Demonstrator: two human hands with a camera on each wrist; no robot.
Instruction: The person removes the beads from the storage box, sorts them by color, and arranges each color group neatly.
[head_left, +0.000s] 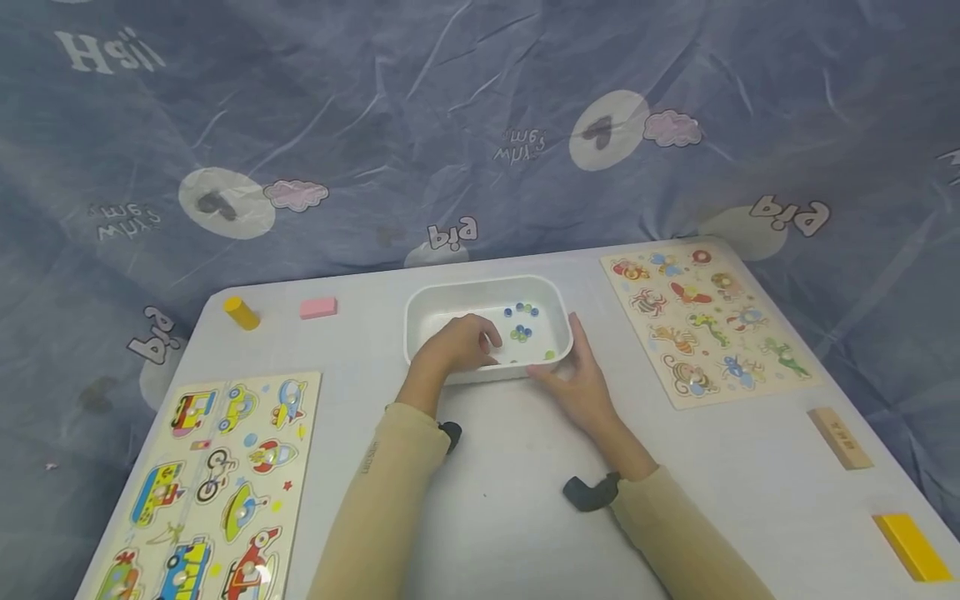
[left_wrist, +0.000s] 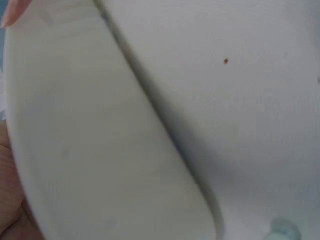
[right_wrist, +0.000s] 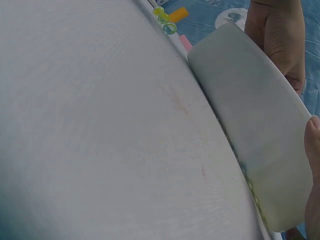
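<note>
A white plastic box (head_left: pixel 480 291) stands at the middle of the table's far side, its rounded outer wall (right_wrist: pixel 250 120) filling much of the right wrist view. Small blue and green beads (head_left: pixel 521 332) lie inside, mostly in its right half. My left hand (head_left: pixel 459 343) reaches over the front rim into the box with bent fingers. Its fingertips are partly hidden, and whether they pinch a bead cannot be seen. My right hand (head_left: pixel 576 385) grips the front right corner, thumb on the front rim and fingers along the right side. In the right wrist view the thumb (right_wrist: pixel 312 145) presses the rim.
A vehicle puzzle board (head_left: pixel 300 433) lies at the left, an insect puzzle board (head_left: pixel 660 375) at the right. A yellow cylinder (head_left: pixel 242 313) and a pink block (head_left: pixel 318 308) stand back left. A wooden block (head_left: pixel 840 437) and a yellow block (head_left: pixel 912 547) lie along the right edge.
</note>
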